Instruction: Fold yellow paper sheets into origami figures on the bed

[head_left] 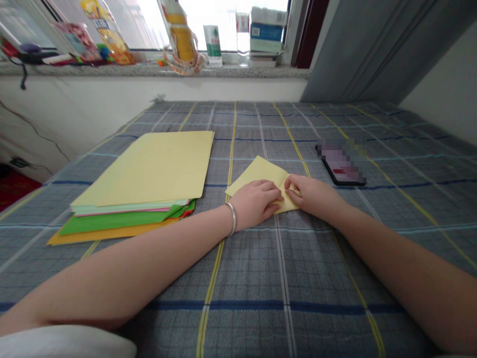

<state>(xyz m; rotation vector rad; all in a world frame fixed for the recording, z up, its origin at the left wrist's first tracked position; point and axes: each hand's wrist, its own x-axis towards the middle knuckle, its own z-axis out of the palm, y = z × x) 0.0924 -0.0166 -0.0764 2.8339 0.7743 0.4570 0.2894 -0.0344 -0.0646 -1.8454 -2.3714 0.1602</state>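
- Head view, centre: folded yellow paper (257, 174) flat on plaid cloth (246, 278), beneath and between both hands, one corner pointing toward the window.
- Left hand (255, 201) laid over the paper, fingers pressed close together and bent; silver bangle (234, 219) at wrist. Cannot tell if gripping anything.
- Right hand (313, 194) at the paper's right edge, fingers curled in, thumb and index close to the edge. Cannot tell whether paper pinched between.
- Around, left: paper stack (156, 164), yellow on top, green and orange lower, one green corner curled. Left forearm passing just beside its near edge.
- Around, right: phone (341, 166), beyond the right hand, apart from the paper.
- Far end, on windowsill (137, 69): yellow snack bag (108, 32), pink bag (80, 40), yellow bottle (182, 37) with loose band round its base, green-and-white tube (213, 44), clear bottle (243, 42), boxes (266, 32). Grey curtain (372, 44) to the right.
- Hidden: part of the paper, under the left hand; some right fingertips, tucked away.
- Phone screen pixelated, unreadable.
- Cut off by frame: both forearms; red item (17, 189) at left edge, too partial to identify.
- Window washed out by light.
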